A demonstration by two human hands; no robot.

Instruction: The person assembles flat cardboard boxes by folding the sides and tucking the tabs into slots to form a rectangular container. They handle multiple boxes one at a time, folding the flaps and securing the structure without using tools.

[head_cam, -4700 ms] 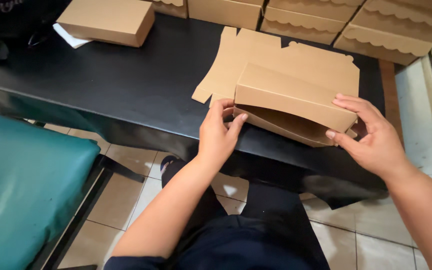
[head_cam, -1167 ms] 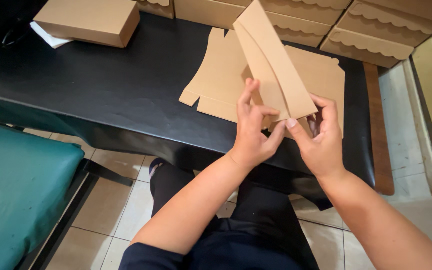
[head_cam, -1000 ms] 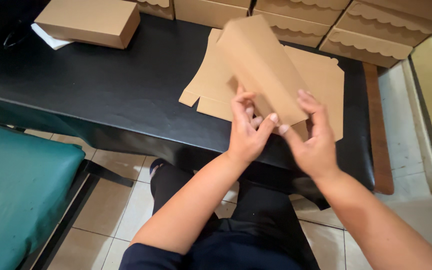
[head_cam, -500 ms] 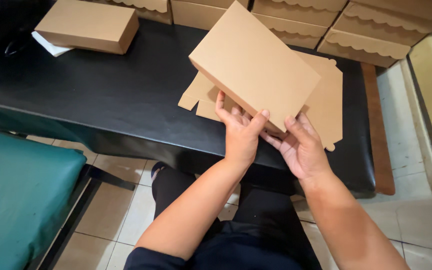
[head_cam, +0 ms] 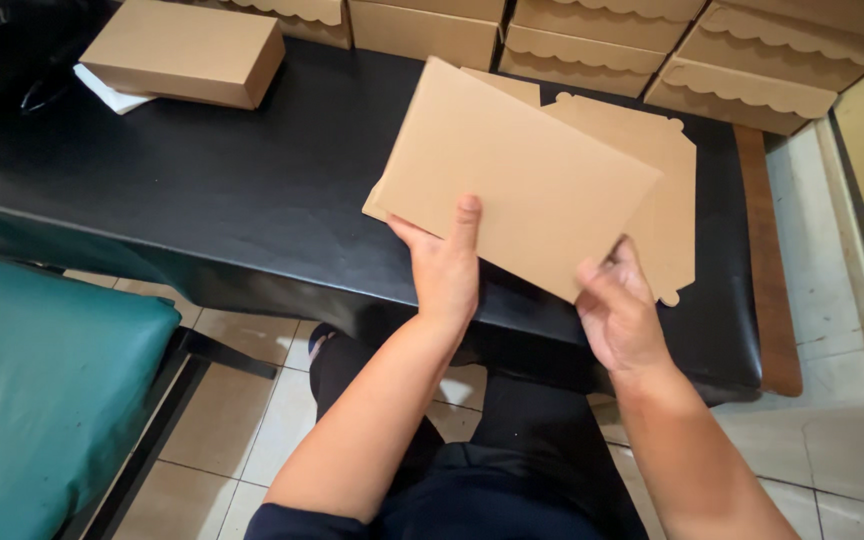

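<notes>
Since half a second ago we have tipped the folded kraft box [head_cam: 522,175] flatter and further toward the camera; its broad plain face now fills the middle of the view, and both hands have slid to its near edge.

Largest first. The black padded bench [head_cam: 202,200] carries everything. Along its far edge runs a row of finished brown boxes with scalloped lids [head_cam: 752,85]. One closed brown box [head_cam: 187,50] sits alone at far left, over a white scrap of paper [head_cam: 102,90]. A flat die-cut carton blank [head_cam: 662,190] lies on the bench beneath and to the right of the held box; whether the two touch we cannot tell. A teal cushioned seat [head_cam: 42,390] stands at lower left, over tiled floor.

The held box is off the bench, raised above the blank, tilted with its far corner high.

Left hand [head_cam: 442,270]: closed on the box's near left edge, one finger lying up the front face, the rest hidden behind. Right hand [head_cam: 617,310]: pinching the near right corner, thumb on the face.

Risk, our judgement: both grips sit on one edge only, so the box could pivot or slip down onto the blank. Squeezing hard could dent the thin card or spring a tucked flap open.
</notes>
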